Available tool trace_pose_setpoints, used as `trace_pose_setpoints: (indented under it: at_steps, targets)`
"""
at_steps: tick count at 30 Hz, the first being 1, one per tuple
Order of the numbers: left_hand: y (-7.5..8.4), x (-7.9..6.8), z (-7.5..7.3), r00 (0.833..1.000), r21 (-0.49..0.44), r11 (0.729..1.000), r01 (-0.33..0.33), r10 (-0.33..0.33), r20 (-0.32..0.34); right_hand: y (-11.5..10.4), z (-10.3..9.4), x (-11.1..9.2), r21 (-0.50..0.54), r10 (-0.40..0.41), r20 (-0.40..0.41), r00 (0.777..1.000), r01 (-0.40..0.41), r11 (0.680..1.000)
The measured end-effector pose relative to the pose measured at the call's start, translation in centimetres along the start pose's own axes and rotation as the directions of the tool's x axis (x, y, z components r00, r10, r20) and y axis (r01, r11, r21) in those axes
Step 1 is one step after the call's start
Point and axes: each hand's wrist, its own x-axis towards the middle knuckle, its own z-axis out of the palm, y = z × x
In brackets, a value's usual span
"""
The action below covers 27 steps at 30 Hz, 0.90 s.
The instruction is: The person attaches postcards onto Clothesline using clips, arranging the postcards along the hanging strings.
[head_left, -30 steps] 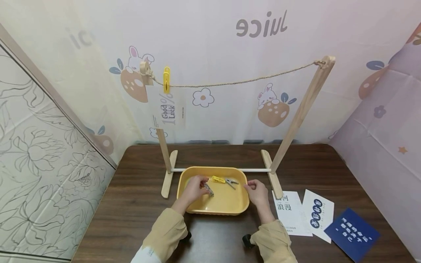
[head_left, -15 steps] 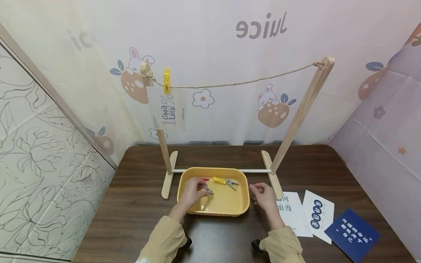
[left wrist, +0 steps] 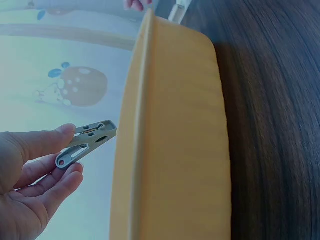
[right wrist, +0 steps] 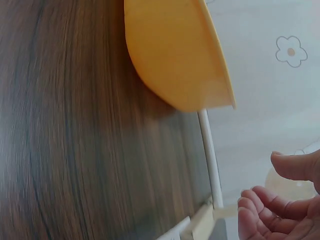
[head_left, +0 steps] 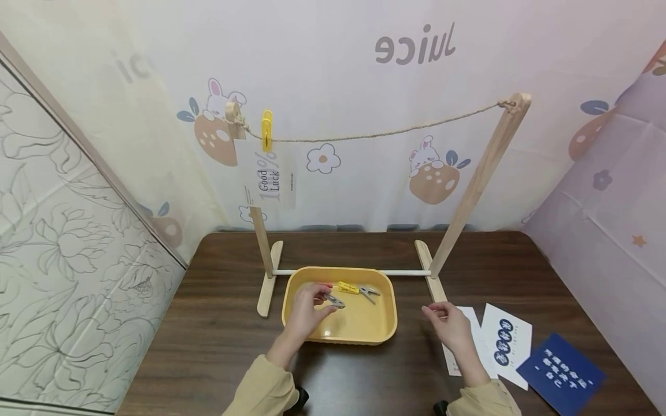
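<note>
My left hand (head_left: 307, 312) pinches a grey clothespin (head_left: 335, 301) between thumb and fingers, over the left part of a yellow tray (head_left: 364, 335). In the left wrist view the grey clothespin (left wrist: 90, 142) points toward the tray's wall (left wrist: 175, 140). Inside the tray lie a yellow clothespin (head_left: 347, 287), another grey clothespin (head_left: 369, 293) and a red one, partly hidden by the left hand. To the right of the tray, my right hand (head_left: 448, 326) hovers beside a white card (head_left: 470, 323), fingers loosely bent and holding nothing.
Behind the tray stands a wooden frame (head_left: 470, 190) with a rope (head_left: 364, 137) strung across. A yellow clothespin (head_left: 267, 130) holds a "Good Luck" card (head_left: 278, 188) on the rope's left end. Another white card (head_left: 507, 344) and a blue card (head_left: 562, 372) lie at right.
My right hand has left the tray's right rim and moved right, to the white card. The left hand has lifted the grey clothespin slightly and shifted it right.
</note>
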Motion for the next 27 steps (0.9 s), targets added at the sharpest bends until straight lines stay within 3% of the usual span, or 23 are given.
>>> trace_pose_setpoints:
  at_steps: [5,10,16,27]
  targets:
    - [0.8,-0.4,-0.1,1.0,-0.033,0.999,-0.014,0.014,-0.013,1.1,-1.6,-0.5,-0.043,-0.018,-0.007,1.0,0.018,0.999]
    - [1.2,-0.7,0.0,1.0,-0.041,0.999,-0.012,0.011,-0.009,3.2,-2.8,-0.3,-0.1,0.012,-0.028,1.0,-0.015,0.995]
    - [1.5,-1.1,-0.1,1.0,-0.067,0.998,-0.013,0.012,-0.008,4.9,-5.2,-0.4,-0.212,0.06,0.025,0.998,-0.054,0.976]
    - [1.7,-1.5,-0.2,1.0,-0.093,0.996,-0.002,0.0,-0.019,9.7,-8.3,-0.5,-0.31,0.244,-0.039,0.969,-0.244,0.919]
